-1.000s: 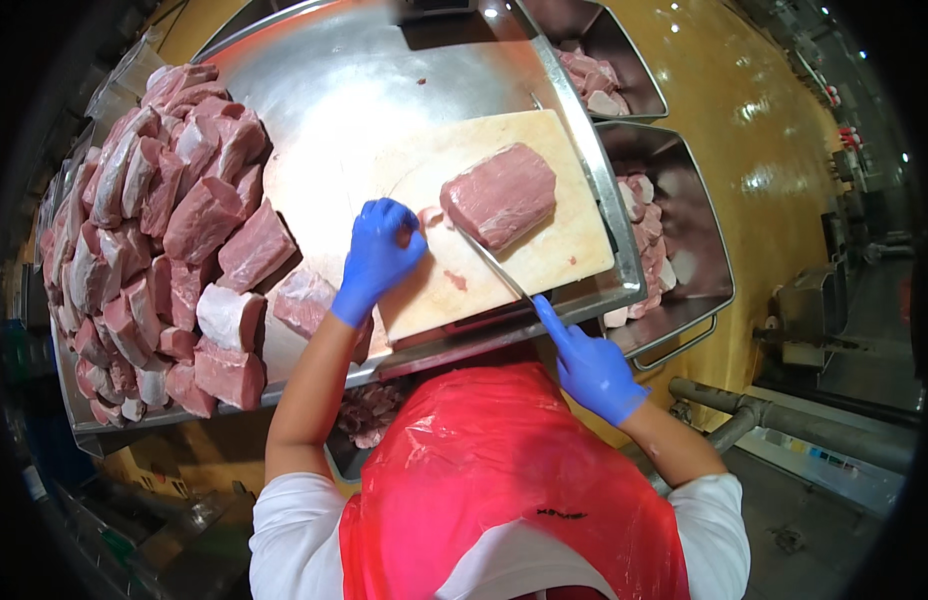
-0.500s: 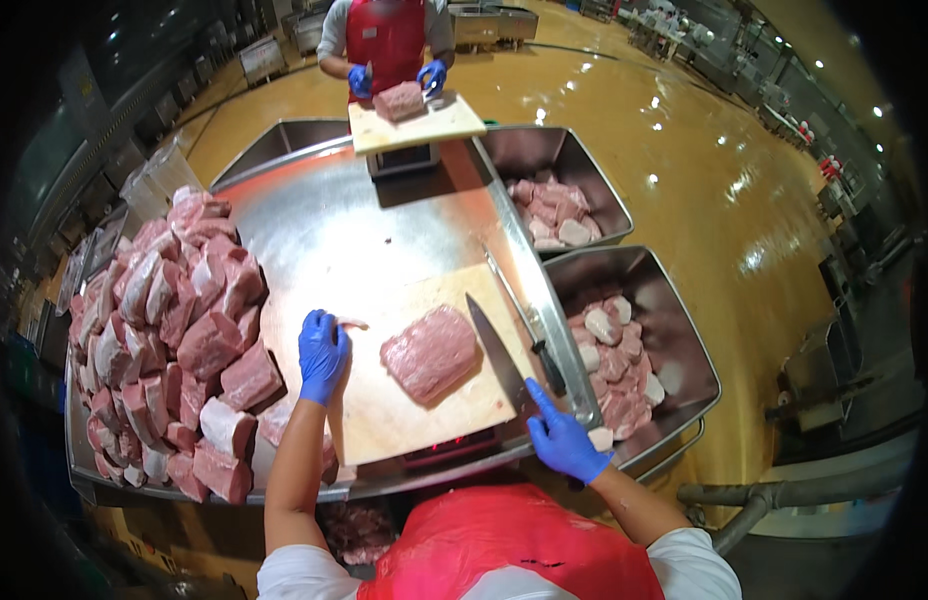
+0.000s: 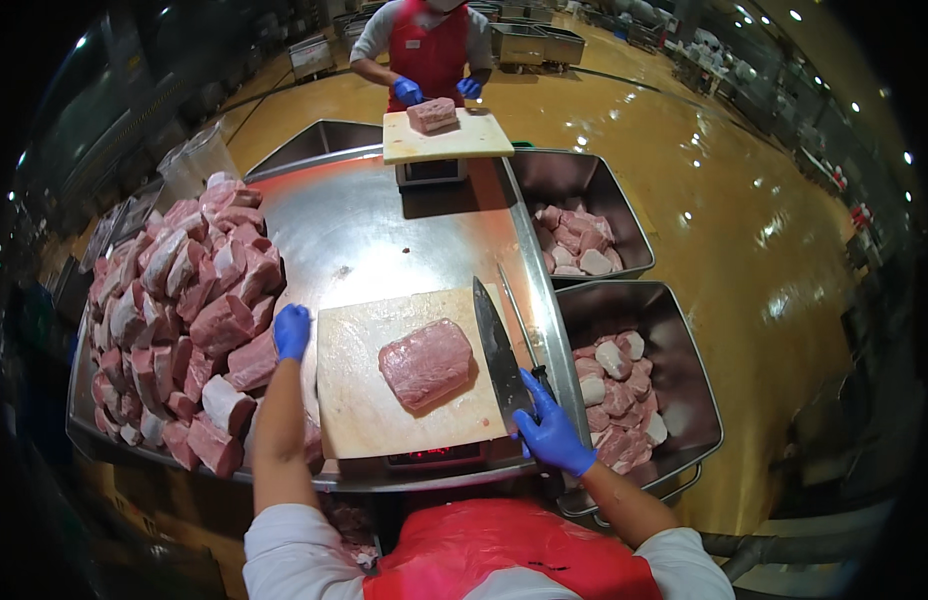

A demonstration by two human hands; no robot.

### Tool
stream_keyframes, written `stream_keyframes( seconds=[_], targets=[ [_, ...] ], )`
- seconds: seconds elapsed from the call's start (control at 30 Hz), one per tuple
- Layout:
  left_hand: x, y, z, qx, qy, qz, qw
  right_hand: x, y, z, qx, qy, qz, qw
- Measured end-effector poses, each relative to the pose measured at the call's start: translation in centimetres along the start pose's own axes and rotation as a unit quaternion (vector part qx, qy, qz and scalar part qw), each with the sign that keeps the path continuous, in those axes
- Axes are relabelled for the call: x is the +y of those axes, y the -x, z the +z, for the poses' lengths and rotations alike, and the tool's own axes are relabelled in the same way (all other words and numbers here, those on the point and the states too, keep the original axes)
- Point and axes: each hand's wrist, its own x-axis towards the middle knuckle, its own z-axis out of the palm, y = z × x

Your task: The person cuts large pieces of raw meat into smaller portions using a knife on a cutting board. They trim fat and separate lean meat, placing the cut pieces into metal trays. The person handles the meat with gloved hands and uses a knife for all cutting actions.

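A trimmed block of pink meat (image 3: 424, 362) lies on the pale cutting board (image 3: 349, 410), which rests on a scale (image 3: 434, 455) with a red display. My right hand (image 3: 552, 430), blue-gloved, grips a large knife (image 3: 499, 345) near the board's right edge, blade pointing away from me; a sharpening rod (image 3: 519, 315) with a black handle lies beside it. My left hand (image 3: 291, 330) is closed at the board's left, beside a heap of raw meat pieces (image 3: 174, 320) on the steel table (image 3: 354, 230); anything in its fingers is hidden.
Across the table a co-worker (image 3: 432, 55) in a red apron and blue gloves stands behind another board (image 3: 479, 140) with meat on it. Two steel bins (image 3: 684, 380) of meat chunks stand along the right side. A metal pipe (image 3: 784, 550) is low at right.
The view has tilted up, bringing the co-worker into sight. My left hand has moved off the board toward the heap. The knife has swung from across the board to its right edge.
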Motion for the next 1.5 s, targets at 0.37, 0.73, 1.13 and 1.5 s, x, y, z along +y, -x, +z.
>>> stream_keyframes(
  seconds=[0.37, 0.73, 1.13, 1.5],
  targets=[
    [-10.8, 35.5, -17.6, 0.238, 0.317, -0.229, 0.889, -1.6, -5.4, 6.4, 0.049, -0.01, 0.004, 0.999],
    [2.3, 28.7, -12.4, -0.048, 0.293, -0.04, 0.954, 1.5, -0.9, 1.4, 0.138, -0.035, 0.13, 0.981],
    [31.8, 15.1, 1.6, -0.459, 0.442, 0.072, 0.767, 9.2, -7.8, -7.8, 0.135, -0.252, 0.006, 0.958],
    [11.1, 19.9, -8.5, 0.1, 0.418, -0.047, 0.902, 11.6, 7.8, -26.8, 0.508, -0.052, 0.019, 0.86]
  ],
)
